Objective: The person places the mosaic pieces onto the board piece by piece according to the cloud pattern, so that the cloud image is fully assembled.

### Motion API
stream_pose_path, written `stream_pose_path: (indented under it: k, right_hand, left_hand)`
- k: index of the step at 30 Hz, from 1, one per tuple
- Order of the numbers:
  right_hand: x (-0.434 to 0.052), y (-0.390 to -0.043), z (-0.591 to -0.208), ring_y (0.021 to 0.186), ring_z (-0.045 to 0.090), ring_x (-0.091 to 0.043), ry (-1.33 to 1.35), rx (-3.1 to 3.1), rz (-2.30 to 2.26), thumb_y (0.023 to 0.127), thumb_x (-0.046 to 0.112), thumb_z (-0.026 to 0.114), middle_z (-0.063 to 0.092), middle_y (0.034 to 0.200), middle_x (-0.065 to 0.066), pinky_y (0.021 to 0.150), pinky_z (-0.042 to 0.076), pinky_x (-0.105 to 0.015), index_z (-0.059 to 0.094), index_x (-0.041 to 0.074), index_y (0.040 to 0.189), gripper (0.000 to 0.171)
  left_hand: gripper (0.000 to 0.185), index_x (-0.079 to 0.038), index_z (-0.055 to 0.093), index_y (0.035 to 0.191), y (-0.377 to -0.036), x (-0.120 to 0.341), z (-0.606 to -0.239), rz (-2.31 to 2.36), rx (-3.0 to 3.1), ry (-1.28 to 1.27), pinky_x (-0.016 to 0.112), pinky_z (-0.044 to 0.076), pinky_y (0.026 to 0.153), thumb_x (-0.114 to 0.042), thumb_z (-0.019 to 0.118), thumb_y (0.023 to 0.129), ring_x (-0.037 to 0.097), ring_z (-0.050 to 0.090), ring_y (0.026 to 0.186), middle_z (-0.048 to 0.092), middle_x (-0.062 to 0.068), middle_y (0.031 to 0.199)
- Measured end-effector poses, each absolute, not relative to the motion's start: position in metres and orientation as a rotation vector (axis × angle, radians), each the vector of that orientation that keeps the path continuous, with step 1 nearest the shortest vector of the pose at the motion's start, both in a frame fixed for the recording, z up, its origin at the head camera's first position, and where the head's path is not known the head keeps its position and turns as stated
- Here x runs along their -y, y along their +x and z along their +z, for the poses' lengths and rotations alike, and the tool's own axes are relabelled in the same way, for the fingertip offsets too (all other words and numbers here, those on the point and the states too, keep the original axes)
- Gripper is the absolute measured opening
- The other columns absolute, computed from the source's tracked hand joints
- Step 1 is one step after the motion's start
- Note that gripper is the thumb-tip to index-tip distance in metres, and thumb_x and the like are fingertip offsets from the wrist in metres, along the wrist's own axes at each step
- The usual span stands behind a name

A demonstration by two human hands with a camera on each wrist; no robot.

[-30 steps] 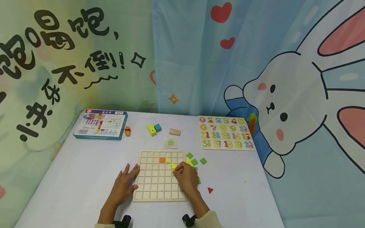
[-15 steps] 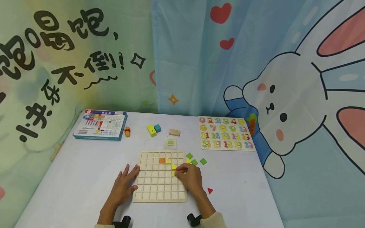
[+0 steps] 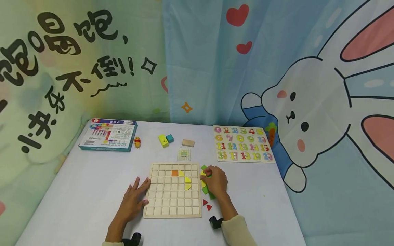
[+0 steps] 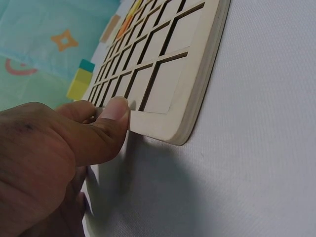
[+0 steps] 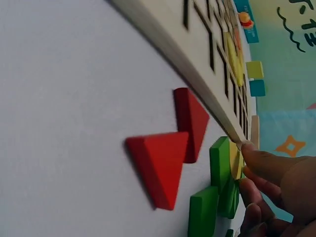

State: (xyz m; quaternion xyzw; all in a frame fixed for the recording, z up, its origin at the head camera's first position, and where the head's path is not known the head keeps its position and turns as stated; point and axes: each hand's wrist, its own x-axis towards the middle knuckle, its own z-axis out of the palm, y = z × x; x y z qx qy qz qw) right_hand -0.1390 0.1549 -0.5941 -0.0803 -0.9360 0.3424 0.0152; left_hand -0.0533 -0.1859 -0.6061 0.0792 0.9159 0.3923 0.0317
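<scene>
A wooden grid board (image 3: 165,194) lies on the table, with one orange square (image 3: 174,173) and several yellow pieces (image 3: 187,179) in its cells. My left hand (image 3: 133,199) rests at the board's left edge, fingers spread, and its thumb (image 4: 114,109) presses the rim in the left wrist view. Just off the board's right edge, my right hand (image 3: 216,181) has thumb and index finger on either side of a yellow piece (image 5: 235,157), which they appear to pinch. Green blocks (image 5: 202,211) lie under and beside this hand, partly hidden. Two red triangles (image 5: 160,165) lie nearer me.
Behind the board are a small pattern card (image 3: 184,154), a plain wooden block (image 3: 188,142), a yellow block (image 3: 163,140) and a teal cube (image 3: 170,138). A number puzzle (image 3: 244,143) is at back right. A flat box (image 3: 108,135) and small figurine (image 3: 137,142) sit back left.
My right hand has moved right, off the board to the loose pieces, leaving a rounded yellow piece in its cell. A red triangle has shifted left and a second now shows. My left hand stays put.
</scene>
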Motion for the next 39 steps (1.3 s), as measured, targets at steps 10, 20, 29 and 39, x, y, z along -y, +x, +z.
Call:
stream_pose_path:
  k: [10,20,29,39]
  right_hand:
    - [-0.148,-0.147,-0.593,0.077,0.066,-0.018,-0.362,2.942,0.951,0.083,0.023,0.092,0.074,0.083,0.0,0.063,0.047,-0.033,0.074,0.014,0.094,0.023]
    - [-0.151,-0.155,-0.589,0.073,0.066,-0.017,-0.376,2.946,1.103,0.081,0.016,0.092,0.073,0.079,0.0,0.063,0.046,-0.031,0.073,0.013,0.085,0.02]
    - [-0.147,-0.149,-0.585,0.069,0.057,-0.013,-0.238,2.899,1.157,0.087,0.009,0.086,0.067,0.079,0.002,0.062,0.042,-0.029,0.077,0.014,0.096,0.014]
    - [-0.115,-0.138,-0.575,0.058,0.048,-0.009,0.055,2.854,1.233,0.094,0.012,0.08,0.07,0.09,0.001,0.049,0.037,-0.025,0.075,0.02,0.114,0.022]
  left_hand:
    - [0.081,-0.007,0.051,0.157,-0.052,0.187,-0.605,1.216,-2.824,0.25,0.079,0.012,0.125,-0.002,0.081,0.081,0.055,0.024,0.159,0.045,0.015,0.164]
    - [0.082,-0.007,0.051,0.157,-0.053,0.187,-0.605,1.198,-2.818,0.242,0.078,0.012,0.126,-0.003,0.081,0.081,0.054,0.023,0.159,0.045,0.015,0.165]
    - [0.082,-0.006,0.05,0.157,-0.051,0.187,-0.604,1.194,-2.806,0.235,0.078,0.012,0.126,-0.003,0.081,0.081,0.054,0.023,0.16,0.045,0.016,0.165]
    - [0.081,-0.006,0.051,0.157,-0.053,0.186,-0.604,1.196,-2.83,0.252,0.079,0.013,0.126,-0.002,0.081,0.081,0.055,0.024,0.159,0.045,0.015,0.164]
